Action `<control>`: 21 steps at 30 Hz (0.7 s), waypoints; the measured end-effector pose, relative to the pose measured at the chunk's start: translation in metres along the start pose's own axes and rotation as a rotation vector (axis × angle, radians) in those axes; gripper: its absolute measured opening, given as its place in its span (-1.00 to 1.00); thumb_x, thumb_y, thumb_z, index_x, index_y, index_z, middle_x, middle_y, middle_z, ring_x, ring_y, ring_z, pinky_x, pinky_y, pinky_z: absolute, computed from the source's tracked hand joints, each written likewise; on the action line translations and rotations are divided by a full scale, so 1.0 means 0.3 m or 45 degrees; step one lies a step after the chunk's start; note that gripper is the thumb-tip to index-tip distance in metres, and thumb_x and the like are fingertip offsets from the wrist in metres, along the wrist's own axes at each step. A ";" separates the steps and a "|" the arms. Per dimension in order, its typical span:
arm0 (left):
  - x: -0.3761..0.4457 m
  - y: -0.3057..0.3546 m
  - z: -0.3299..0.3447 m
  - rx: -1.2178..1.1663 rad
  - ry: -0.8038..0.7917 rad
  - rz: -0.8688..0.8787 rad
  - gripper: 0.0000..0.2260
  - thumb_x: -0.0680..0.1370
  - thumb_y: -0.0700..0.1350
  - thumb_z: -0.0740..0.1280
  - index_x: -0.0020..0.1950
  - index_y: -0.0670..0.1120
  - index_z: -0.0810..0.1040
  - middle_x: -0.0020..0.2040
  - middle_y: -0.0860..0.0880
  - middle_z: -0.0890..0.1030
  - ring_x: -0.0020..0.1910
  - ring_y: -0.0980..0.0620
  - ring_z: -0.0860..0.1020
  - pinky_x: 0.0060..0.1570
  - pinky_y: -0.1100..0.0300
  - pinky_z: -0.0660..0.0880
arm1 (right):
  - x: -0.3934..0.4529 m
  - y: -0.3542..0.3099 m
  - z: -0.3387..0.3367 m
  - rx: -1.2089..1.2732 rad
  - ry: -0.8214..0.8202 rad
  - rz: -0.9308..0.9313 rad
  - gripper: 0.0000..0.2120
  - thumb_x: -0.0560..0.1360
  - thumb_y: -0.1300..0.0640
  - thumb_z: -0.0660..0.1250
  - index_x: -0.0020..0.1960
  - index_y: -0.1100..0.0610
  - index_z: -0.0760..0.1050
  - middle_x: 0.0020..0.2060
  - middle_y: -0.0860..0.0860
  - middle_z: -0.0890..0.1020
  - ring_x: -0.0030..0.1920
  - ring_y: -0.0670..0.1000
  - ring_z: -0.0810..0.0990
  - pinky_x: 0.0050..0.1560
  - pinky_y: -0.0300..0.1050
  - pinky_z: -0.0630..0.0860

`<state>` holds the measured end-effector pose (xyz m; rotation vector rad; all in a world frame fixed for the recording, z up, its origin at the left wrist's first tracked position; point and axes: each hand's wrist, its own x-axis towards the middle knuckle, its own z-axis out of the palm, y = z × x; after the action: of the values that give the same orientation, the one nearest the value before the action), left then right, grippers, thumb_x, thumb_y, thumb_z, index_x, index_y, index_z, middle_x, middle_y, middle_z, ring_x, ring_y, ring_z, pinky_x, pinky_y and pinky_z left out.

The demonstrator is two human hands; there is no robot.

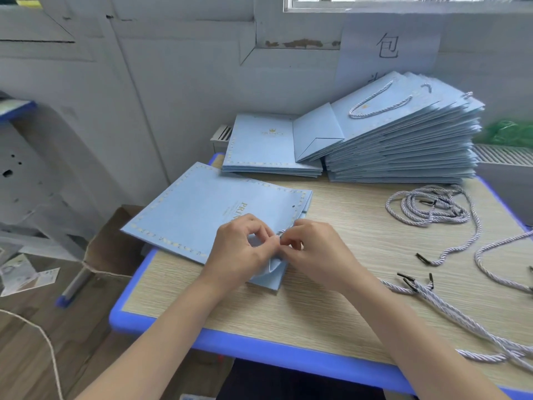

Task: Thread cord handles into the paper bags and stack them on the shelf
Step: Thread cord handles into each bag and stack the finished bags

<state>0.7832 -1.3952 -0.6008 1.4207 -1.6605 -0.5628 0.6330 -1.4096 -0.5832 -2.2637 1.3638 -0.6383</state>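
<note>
A flat light-blue paper bag [190, 215] with a gold dotted border lies on the table, its open top edge toward me. My left hand [239, 249] pinches the bag's top edge near a punched hole. My right hand [314, 249] pinches the end of a pale twisted cord [281, 232] right against that edge. A second punched hole [293, 206] shows farther along the top edge. Where the cord end goes under my fingers is hidden.
A tall stack of bags with cord handles [403, 140] and a low stack without handles [265, 148] stand at the table's back. Loose cords with black tips [429, 209] lie at the right. The table [331, 298] has a blue rim; a cardboard box [112, 246] sits left.
</note>
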 end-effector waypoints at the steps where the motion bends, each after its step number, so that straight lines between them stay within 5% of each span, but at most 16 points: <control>1: 0.001 0.002 0.000 0.032 -0.006 0.005 -0.77 0.39 -0.08 0.44 -0.42 0.05 0.47 -0.19 0.08 0.60 -0.14 0.18 0.54 -0.11 0.51 0.32 | 0.001 -0.002 0.000 0.006 -0.011 0.010 -0.87 0.46 0.11 0.31 -0.26 0.04 0.53 -0.38 -0.11 0.38 -0.26 -0.03 0.39 -0.20 -0.11 0.30; 7: 0.005 0.005 -0.014 0.117 -0.081 0.004 -0.84 0.31 0.02 0.41 -0.13 0.08 0.57 0.00 0.10 0.57 0.05 0.17 0.51 0.02 0.53 0.30 | -0.014 0.044 -0.080 -0.128 -0.136 -0.050 -0.84 0.43 0.16 0.32 -0.31 0.03 0.40 -0.35 -0.12 0.38 -0.28 -0.11 0.35 -0.23 -0.17 0.21; 10: 0.013 0.003 -0.031 0.250 -0.180 -0.004 -0.63 0.29 0.11 0.34 0.05 0.04 0.58 0.11 0.13 0.48 0.17 0.14 0.41 0.03 0.53 0.20 | -0.038 0.102 -0.154 -0.170 -0.087 0.061 -0.85 0.42 0.16 0.32 -0.31 0.04 0.45 -0.32 -0.10 0.43 -0.30 -0.15 0.37 -0.27 -0.19 0.26; 13: 0.034 0.008 -0.021 0.503 -0.257 -0.021 -0.32 0.19 0.32 0.08 0.22 0.09 0.51 0.20 0.15 0.39 0.25 0.11 0.29 0.13 0.32 0.15 | -0.066 0.140 -0.213 -0.167 -0.194 0.106 -0.88 0.46 0.08 0.34 -0.23 0.04 0.60 -0.26 -0.09 0.50 -0.29 -0.16 0.42 -0.26 -0.26 0.30; 17: 0.102 0.021 -0.001 0.658 -0.239 -0.085 -0.58 0.48 0.27 0.23 0.27 0.13 0.47 0.28 0.12 0.38 0.31 0.06 0.24 0.14 0.17 0.14 | -0.036 0.148 -0.231 -0.121 -0.121 0.115 -0.87 0.49 0.09 0.33 -0.12 0.06 0.65 -0.25 -0.10 0.55 -0.25 -0.14 0.45 -0.21 -0.21 0.32; 21: 0.161 0.016 0.022 0.634 -0.271 -0.056 -0.65 0.54 0.13 0.27 0.30 0.09 0.46 0.31 0.07 0.37 0.33 0.05 0.21 0.11 0.19 0.11 | 0.052 0.144 -0.234 -0.159 -0.106 0.114 -0.82 0.45 0.25 0.28 -0.08 0.03 0.59 -0.30 -0.13 0.52 -0.30 -0.21 0.41 -0.32 -0.36 0.29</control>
<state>0.7756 -1.4410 -0.5854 1.8029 -2.0391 -0.3436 0.5683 -1.4504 -0.5484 -2.2827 1.4917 -0.4356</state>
